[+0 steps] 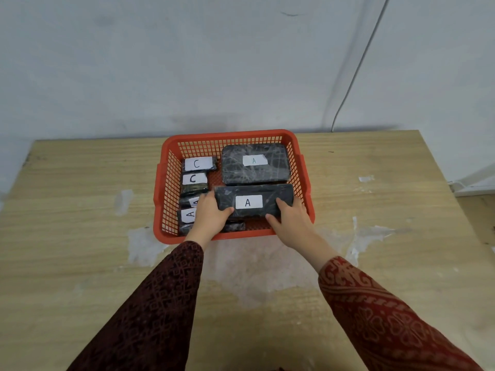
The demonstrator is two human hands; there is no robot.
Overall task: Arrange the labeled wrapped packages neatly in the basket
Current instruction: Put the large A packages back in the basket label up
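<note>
An orange mesh basket point(230, 136) stands at the back middle of the wooden table. Both hands grip a long black wrapped package labelled A point(254, 200) in the basket's front right part: my left hand point(210, 215) on its left end, my right hand point(290, 219) on its right end. Behind it lies a large black package labelled A point(255, 164). Down the left side sit two small packages labelled C point(198, 163) point(194, 179) and small packages labelled A point(188, 214), partly hidden by my left hand. Another dark package point(235, 226) lies at the front, half covered.
The wooden table point(80, 210) has worn white patches in front of and beside the basket. A pale wall rises just behind the table, with a thin cable point(356, 68) running down it at the right. A white object point(474, 187) sits beyond the table's right edge.
</note>
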